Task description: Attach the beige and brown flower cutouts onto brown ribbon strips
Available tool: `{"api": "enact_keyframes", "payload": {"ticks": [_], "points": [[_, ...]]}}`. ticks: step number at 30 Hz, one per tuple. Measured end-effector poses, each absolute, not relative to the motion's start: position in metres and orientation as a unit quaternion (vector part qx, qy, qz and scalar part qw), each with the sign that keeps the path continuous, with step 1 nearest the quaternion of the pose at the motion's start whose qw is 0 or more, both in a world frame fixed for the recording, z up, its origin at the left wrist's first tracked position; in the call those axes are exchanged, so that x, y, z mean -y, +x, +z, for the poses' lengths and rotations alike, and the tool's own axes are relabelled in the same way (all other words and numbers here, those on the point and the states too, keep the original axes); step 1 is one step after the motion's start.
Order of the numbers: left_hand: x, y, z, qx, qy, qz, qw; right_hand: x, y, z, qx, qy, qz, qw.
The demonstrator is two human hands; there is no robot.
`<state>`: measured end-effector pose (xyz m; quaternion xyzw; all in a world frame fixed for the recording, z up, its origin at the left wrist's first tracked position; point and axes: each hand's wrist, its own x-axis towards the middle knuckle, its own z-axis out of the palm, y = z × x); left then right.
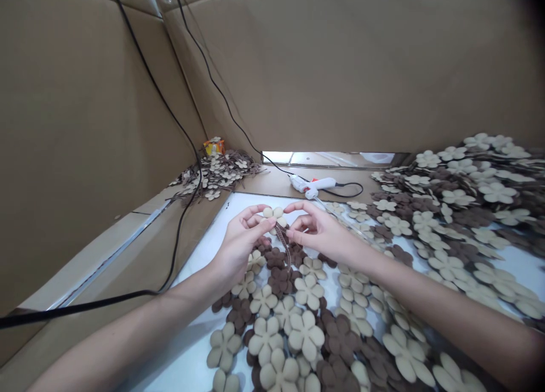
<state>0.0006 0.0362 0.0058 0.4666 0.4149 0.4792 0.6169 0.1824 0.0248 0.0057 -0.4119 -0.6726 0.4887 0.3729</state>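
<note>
Near the middle of the view, my left hand (247, 233) pinches a small cream flower (273, 213) between thumb and fingers. A thin brown ribbon (283, 241) with pale stitching hangs down from the flower. My right hand (313, 226) is at the flower's right side, its index fingertip at the petal edge and its thumb and other fingers drawn together beside the ribbon; what they hold, if anything, is too small to tell. Cream felt flowers (266, 336) and brown felt flowers (340, 338) lie spread on the white surface below both hands.
A white glue gun (319, 184) with a black cord lies beyond my hands. Larger flowers (498, 192) are heaped at the right. Small flowers with ribbons (217, 173) are piled at back left near an orange packet (214, 147). A black cable (181, 233) hangs at the left before cardboard walls.
</note>
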Motion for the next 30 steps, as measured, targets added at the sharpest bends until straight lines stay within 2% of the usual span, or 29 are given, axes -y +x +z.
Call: {"api": "enact_keyframes", "payload": {"ticks": [14,21,26,30], "points": [[-0.036,0.003,0.001,-0.407,0.475,0.494,0.604,-0.023,0.186,0.013,0.674,-0.394,0.490,0.388],[-0.036,0.002,0.000,-0.417,0.480,0.493,0.594,-0.025,0.188,0.014,0.684,-0.422,0.464,0.374],[-0.038,0.001,-0.001,-0.435,0.491,0.486,0.578,-0.027,0.187,0.006,0.688,-0.457,0.459,0.329],[-0.035,0.003,0.001,-0.438,0.492,0.488,0.573,-0.022,0.181,0.006,0.687,-0.469,0.433,0.347]]}}
